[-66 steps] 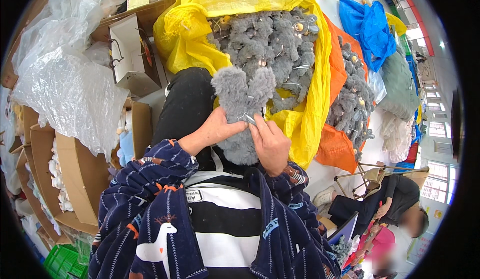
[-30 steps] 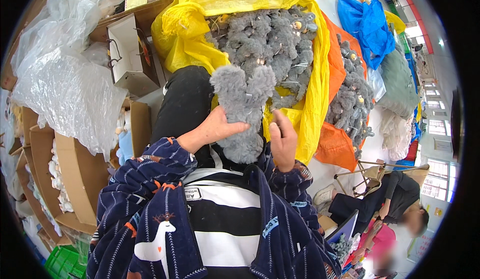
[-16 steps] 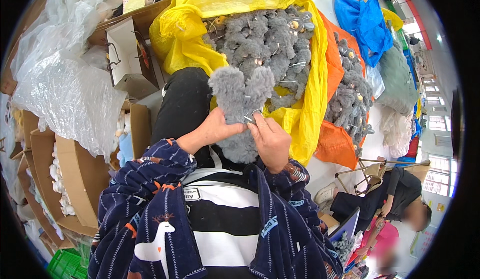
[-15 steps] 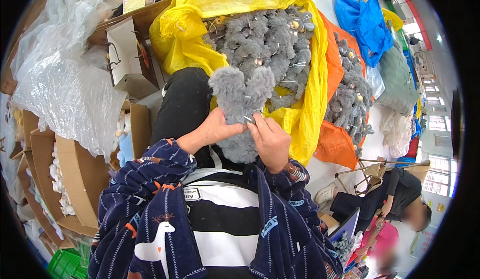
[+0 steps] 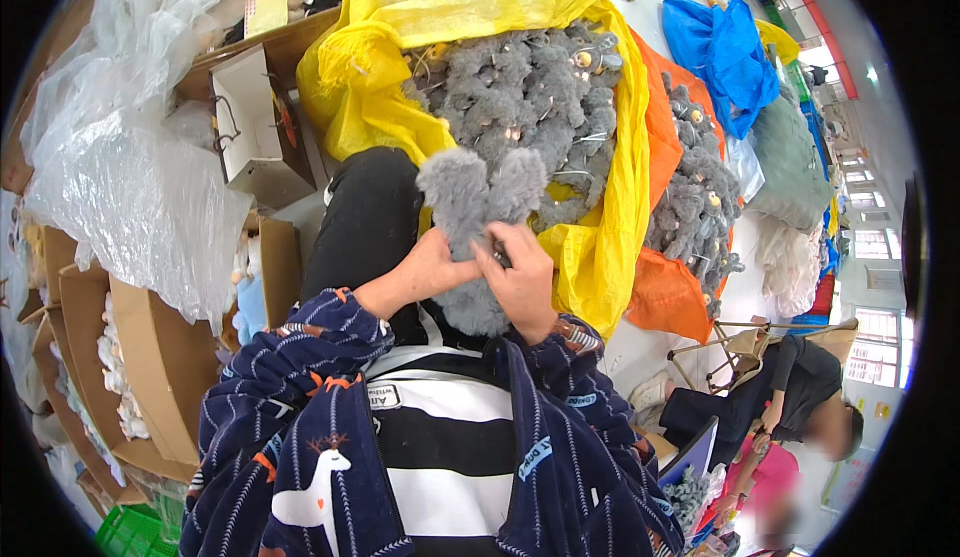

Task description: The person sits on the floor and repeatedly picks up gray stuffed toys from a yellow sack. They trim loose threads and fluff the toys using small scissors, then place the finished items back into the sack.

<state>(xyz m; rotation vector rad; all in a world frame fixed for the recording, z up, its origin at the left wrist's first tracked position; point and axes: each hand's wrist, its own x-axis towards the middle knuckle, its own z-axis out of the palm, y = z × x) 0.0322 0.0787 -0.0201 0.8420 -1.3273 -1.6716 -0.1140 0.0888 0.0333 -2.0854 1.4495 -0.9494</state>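
Observation:
In front of my body I have a fluffy grey plush toy [image 5: 478, 197] with two long upright ears. My left hand [image 5: 430, 267] grips its side, the thumb lying across the fur. My right hand [image 5: 524, 275] is closed in a pinch against the toy's middle, just below the ears. What lies between those fingertips is mostly hidden; only a small dark, shiny bit shows. The lower part of the toy rests against my lap, below both hands. Just beyond it stands an open yellow sack [image 5: 630, 187] filled with similar grey plush pieces [image 5: 530, 87].
To the right, an orange sack [image 5: 655, 302] holds more grey plush pieces, with a blue bag [image 5: 725, 62] behind. Clear plastic sheeting [image 5: 120, 167], a paper bag [image 5: 245, 122] and cardboard boxes [image 5: 155, 367] line the left. Two people [image 5: 790, 397] are at the lower right.
My right hand has shifted slightly up and left, its fingers curling over the toy's middle. The pale strip seen at its fingertips earlier is now covered. My left hand keeps its grip.

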